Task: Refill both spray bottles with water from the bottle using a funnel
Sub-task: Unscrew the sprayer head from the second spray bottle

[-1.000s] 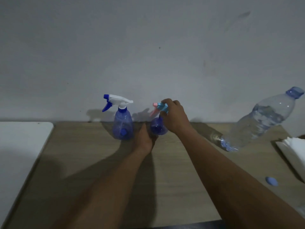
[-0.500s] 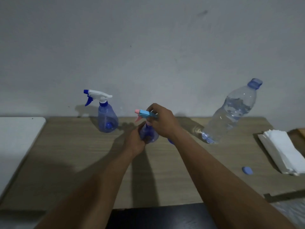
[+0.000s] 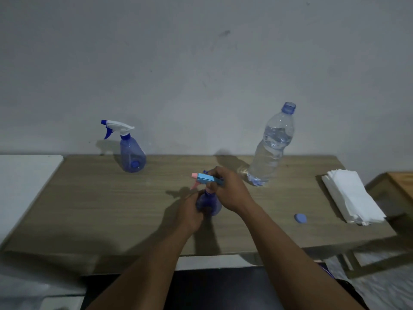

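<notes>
Head view — left hand (image 3: 190,212), right hand (image 3: 230,193) grip translucent blue spray bottle (image 3: 212,204).

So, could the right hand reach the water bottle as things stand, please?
Probably yes: the water bottle stands right of the right hand with nothing between, though that hand grips the spray head and must let go first.

On the desk (image 3: 89,209), the back sprayer (image 3: 131,157) stands left by the wall (image 3: 201,74), the near sprayer (image 3: 211,203) mid-desk, the bottle (image 3: 271,153) behind to its right, the cap (image 3: 300,218) and napkins (image 3: 350,195) farther right.
</notes>
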`<state>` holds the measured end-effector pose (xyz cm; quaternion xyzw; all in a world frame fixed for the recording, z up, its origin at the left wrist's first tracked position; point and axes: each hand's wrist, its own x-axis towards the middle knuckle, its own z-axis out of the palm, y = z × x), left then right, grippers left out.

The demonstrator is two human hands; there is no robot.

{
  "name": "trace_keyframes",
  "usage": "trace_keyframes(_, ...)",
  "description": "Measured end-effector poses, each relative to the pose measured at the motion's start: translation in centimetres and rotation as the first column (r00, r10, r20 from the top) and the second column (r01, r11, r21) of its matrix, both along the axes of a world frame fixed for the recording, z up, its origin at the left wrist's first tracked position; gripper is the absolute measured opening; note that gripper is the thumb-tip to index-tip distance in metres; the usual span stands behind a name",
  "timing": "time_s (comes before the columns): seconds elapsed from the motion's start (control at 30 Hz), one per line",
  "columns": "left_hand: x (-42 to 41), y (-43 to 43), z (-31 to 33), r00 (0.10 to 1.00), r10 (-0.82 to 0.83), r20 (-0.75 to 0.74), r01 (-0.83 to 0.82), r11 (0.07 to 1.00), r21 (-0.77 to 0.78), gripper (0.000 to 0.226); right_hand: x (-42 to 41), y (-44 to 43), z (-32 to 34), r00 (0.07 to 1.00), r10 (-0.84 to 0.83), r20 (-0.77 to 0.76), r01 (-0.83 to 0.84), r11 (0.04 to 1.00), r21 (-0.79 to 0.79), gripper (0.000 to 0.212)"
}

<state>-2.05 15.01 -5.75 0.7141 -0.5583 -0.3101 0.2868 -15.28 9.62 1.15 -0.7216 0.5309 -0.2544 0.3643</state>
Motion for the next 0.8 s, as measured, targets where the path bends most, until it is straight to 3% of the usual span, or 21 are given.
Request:
trace_keyframes(0.2, -2.7, 0.7, -0.6, 1.0, -0.018, 0.024, 0.018, 1.0, 0.015, 0.035, -2.4, 0.7, -2.3, 0.994, -0.053, 0.092, 0.055, 0.998, -0.016, 0.018)
trace_keyframes(0.33, -3.1, 1.0, -1.9, 0.998, 0.055, 0.009, -0.056, 0.997, 0.054, 0.031, -1.9, 1.5, -4.1, 0.98, -0.096, 0.173, 0.09, 0.995, 0.04, 0.033)
trace_keyframes(0.47, -3.3, 1.0, -2.5, 0.99, 0.139, -0.035, -0.137, 0.989, 0.058, 0.029, -0.8, 2.4, -6.3, 0.921, -0.241, 0.306, 0.22, 0.97, 0.104, 0.043)
trace_keyframes(0.63, -3.1, 1.0, -3.1, 0.984, 0.152, -0.092, -0.153, 0.988, 0.001, 0.037, 0.3, 2.8, -7.6, 0.865, -0.29, 0.41, 0.272, 0.957, 0.102, 0.028)
trace_keyframes(0.8, -2.7, 1.4, -3.3, 0.993, 0.117, -0.01, -0.117, 0.992, -0.042, 0.041, 0.3, 2.7, -8.0, 0.896, -0.209, 0.392, 0.186, 0.978, 0.098, 0.019)
